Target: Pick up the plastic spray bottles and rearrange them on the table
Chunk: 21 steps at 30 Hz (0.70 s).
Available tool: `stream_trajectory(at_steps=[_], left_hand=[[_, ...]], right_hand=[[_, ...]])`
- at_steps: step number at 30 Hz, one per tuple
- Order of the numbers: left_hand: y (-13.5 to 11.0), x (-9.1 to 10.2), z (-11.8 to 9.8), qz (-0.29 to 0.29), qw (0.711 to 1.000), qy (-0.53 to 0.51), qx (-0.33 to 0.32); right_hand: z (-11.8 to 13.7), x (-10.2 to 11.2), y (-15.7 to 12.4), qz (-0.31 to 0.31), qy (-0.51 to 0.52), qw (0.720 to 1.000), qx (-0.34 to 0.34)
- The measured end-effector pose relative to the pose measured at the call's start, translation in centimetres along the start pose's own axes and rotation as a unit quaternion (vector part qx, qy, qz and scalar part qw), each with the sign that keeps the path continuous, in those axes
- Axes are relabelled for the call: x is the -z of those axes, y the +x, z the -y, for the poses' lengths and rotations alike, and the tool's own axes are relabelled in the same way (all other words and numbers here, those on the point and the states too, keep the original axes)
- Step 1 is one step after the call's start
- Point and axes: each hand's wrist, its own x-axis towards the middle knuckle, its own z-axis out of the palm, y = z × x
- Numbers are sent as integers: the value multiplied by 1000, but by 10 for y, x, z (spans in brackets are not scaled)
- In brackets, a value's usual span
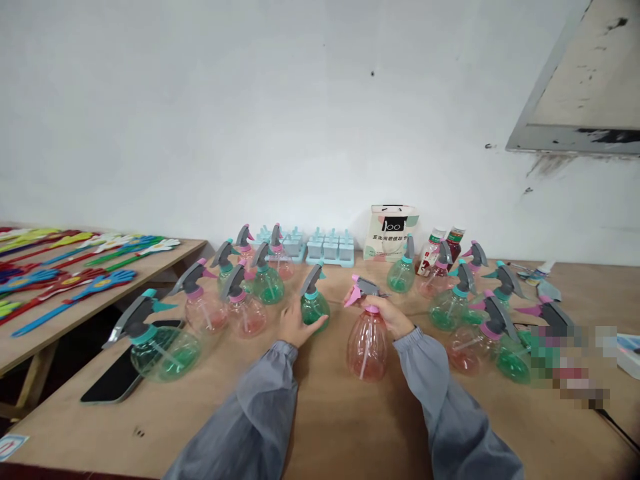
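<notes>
A pink spray bottle (367, 347) with a grey and pink trigger head stands on the wooden table (330, 427) in front of me. My right hand (393, 313) is wrapped round its neck just under the trigger. My left hand (296, 323) rests against a green spray bottle (315, 308) with a grey head, fingers curled round its left side. Both arms wear grey sleeves.
Several more green and pink spray bottles stand in groups left (160, 347) and right (480, 320). A black phone (117, 379) lies at the left. Blue ice moulds (330, 248), a printed bag (393, 232) and two small bottles line the wall. A side table (75, 280) holds coloured hand-shaped clappers.
</notes>
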Motion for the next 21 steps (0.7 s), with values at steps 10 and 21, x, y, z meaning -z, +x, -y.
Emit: stream_trajectory(at_steps=[10,21], left_hand=[[-1,0,2,7,1000,-12,-1],[0,2,1,18,1000,-19,-1]], right_hand=[[-1,-5,3,6,73,997,-38],[-3,-10,4,4,23,1000,1]])
